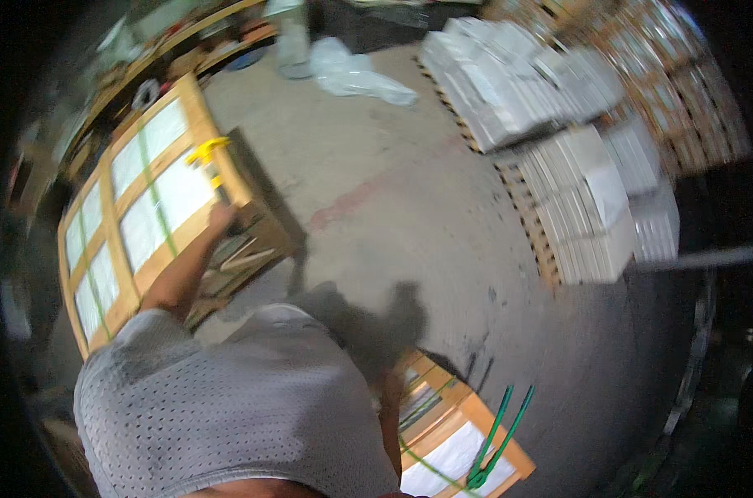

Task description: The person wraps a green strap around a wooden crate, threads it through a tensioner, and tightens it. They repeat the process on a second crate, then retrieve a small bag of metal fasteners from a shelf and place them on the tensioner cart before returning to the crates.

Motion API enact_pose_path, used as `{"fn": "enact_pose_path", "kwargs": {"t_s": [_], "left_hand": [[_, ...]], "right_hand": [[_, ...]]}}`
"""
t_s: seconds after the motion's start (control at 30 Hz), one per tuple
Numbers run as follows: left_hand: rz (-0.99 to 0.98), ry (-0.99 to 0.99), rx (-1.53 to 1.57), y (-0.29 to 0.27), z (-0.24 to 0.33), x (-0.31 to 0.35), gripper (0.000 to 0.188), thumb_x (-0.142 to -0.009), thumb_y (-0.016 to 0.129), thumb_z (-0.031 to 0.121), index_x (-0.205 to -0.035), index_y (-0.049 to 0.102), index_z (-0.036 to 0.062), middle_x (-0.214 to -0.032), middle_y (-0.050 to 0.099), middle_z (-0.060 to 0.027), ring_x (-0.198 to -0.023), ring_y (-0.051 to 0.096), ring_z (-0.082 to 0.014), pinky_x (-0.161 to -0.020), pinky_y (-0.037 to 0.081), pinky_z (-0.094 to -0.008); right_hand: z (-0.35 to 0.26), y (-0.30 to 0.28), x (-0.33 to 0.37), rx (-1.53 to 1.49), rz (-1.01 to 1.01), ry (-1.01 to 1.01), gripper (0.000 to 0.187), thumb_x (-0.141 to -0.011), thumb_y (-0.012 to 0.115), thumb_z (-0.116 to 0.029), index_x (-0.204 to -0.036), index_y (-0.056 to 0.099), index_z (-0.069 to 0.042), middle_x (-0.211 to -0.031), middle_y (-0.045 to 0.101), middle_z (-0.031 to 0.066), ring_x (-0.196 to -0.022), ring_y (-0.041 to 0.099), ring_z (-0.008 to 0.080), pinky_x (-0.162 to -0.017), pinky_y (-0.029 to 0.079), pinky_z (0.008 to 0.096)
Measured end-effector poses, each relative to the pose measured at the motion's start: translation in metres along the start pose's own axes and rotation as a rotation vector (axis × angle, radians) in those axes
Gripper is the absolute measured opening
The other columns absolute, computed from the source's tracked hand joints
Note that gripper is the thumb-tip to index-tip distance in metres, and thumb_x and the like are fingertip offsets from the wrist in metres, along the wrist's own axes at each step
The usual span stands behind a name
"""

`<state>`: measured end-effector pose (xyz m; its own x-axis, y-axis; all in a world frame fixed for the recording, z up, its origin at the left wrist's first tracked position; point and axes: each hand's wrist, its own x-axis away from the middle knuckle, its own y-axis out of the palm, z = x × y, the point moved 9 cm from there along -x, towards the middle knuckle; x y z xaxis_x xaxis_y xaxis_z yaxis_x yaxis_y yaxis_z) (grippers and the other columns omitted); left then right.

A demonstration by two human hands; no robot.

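My left hand (221,216) reaches out to the corner of a wooden crate (127,270) with white panels and green straps. Its fingers close round the dark lower part of a yellow T-shaped tool (209,153), whose head lies over the crate's top edge. My right forearm (390,415) hangs down beside my body, next to a second strapped crate (476,415); the fingers of that hand are lost in shadow and blur. A tool with two long green handles (497,436) rests on the second crate.
Wooden pallets (526,220) at the right carry stacks of white slabs (588,216) and wrapped white bundles (501,79). Behind them stand wrapped brown stacks (683,91). Clear plastic sheeting (355,75) lies on the concrete floor (376,199) at the back. Shelving lines the far left.
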<state>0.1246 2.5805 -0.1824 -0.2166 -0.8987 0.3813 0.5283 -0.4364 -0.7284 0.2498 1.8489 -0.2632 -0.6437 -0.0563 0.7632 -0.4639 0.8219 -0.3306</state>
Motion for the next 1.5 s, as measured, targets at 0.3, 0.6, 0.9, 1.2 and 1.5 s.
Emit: {"fn": "enact_pose_path", "kwargs": {"t_s": [0.3,0.6,0.9,1.2,1.5], "left_hand": [[-0.137,-0.158,0.684,-0.004,0.052,-0.036,0.018,-0.086,0.057,0.021,-0.085,0.049,0.0056,-0.065,0.050,-0.0073,-0.047,0.048,-0.0213,-0.042,0.038,-0.0340],[-0.314,-0.181,0.619,0.222,0.218,0.086,0.022,-0.089,0.057,0.023,-0.072,0.053,0.0088,-0.057,0.047,-0.0032,-0.047,0.048,-0.0211,-0.040,0.038,-0.0351],[-1.069,0.004,-0.361,0.500,0.431,0.356,0.018,-0.081,0.066,0.023,-0.082,0.063,0.0055,-0.070,0.060,-0.0065,-0.054,0.054,-0.0189,-0.048,0.043,-0.0342],[-1.700,1.327,-0.867,0.716,0.613,0.703,0.041,-0.087,0.060,0.030,-0.109,0.057,-0.0041,-0.085,0.067,-0.0139,-0.080,0.064,-0.0258,-0.072,0.050,-0.0410],[-2.012,0.854,-1.069,0.895,0.696,0.840,0.037,-0.097,0.051,0.034,-0.102,0.058,-0.0022,-0.066,0.058,-0.0103,-0.047,0.054,-0.0172,-0.043,0.045,-0.0344]], "right_hand": [[0.165,0.015,0.008,-0.985,0.014,0.447,0.018,-0.090,0.055,-0.023,-0.097,0.063,-0.008,-0.084,0.065,0.0084,-0.071,0.064,0.0238,-0.054,0.049,0.0355],[0.060,-0.094,-0.129,0.719,0.265,-0.313,0.021,-0.080,0.062,-0.017,-0.098,0.063,-0.005,-0.086,0.065,0.0146,-0.075,0.064,0.0313,-0.062,0.051,0.0449],[-0.175,-0.324,-0.215,-0.026,0.390,-0.485,0.047,-0.087,0.058,-0.044,-0.107,0.064,-0.002,-0.100,0.066,0.0208,-0.096,0.063,0.0361,-0.082,0.050,0.0447],[-0.235,-0.515,-0.279,-1.350,0.328,-0.523,0.028,-0.095,0.050,-0.029,-0.100,0.060,-0.002,-0.088,0.063,0.0108,-0.081,0.062,0.0215,-0.075,0.051,0.0350],[-0.058,-0.633,-0.225,-2.194,0.858,-0.281,0.019,-0.090,0.054,-0.019,-0.077,0.054,-0.005,-0.065,0.053,0.0057,-0.058,0.053,0.0205,-0.056,0.046,0.0361]]}}
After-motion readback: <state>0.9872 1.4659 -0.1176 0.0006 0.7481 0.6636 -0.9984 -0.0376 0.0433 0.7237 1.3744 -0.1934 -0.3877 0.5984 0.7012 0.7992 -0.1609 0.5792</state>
